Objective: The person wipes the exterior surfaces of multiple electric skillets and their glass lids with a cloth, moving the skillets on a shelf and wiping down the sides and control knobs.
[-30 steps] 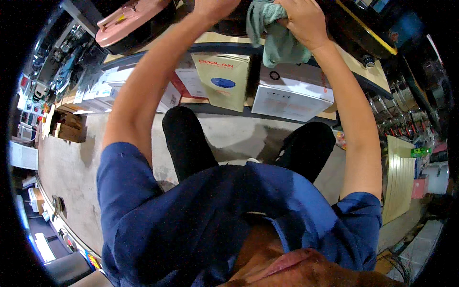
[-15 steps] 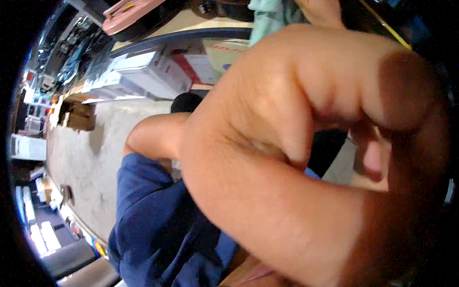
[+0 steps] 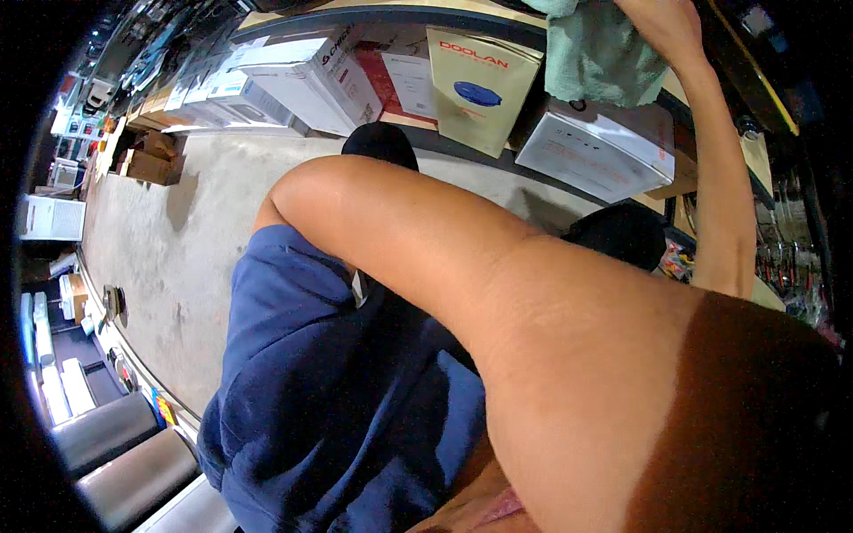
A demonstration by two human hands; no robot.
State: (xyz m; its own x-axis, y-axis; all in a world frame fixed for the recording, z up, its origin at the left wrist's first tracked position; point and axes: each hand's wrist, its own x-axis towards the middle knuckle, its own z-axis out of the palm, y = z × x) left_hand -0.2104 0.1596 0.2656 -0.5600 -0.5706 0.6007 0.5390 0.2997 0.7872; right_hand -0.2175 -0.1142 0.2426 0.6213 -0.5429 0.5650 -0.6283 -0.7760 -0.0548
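At the upper right, my right hand (image 3: pixel 668 25) lies on a pale green cloth (image 3: pixel 597 55), its fingers partly cut off by the top edge. The cloth hangs over the front of the wooden-topped bench. My right forearm (image 3: pixel 724 186) comes up from behind the other arm. My left arm (image 3: pixel 524 284) crosses the picture very close, out of the navy sleeve (image 3: pixel 293 275), and runs into dark shadow at the right. The left hand itself does not show.
Under the bench stand a white box (image 3: pixel 311 80), a tan box (image 3: pixel 484 89) and another white box (image 3: pixel 604 147). My black shoes (image 3: pixel 380 144) are on the concrete floor (image 3: pixel 204 240). An open cardboard box (image 3: pixel 151 160) sits farther left. Grey cylinders (image 3: pixel 138 475) lie at the lower left.
The bent left arm has shifted down and straightened somewhat, uncovering boxes under the bench. The right forearm has come into view, and the cloth sits farther right in the picture.
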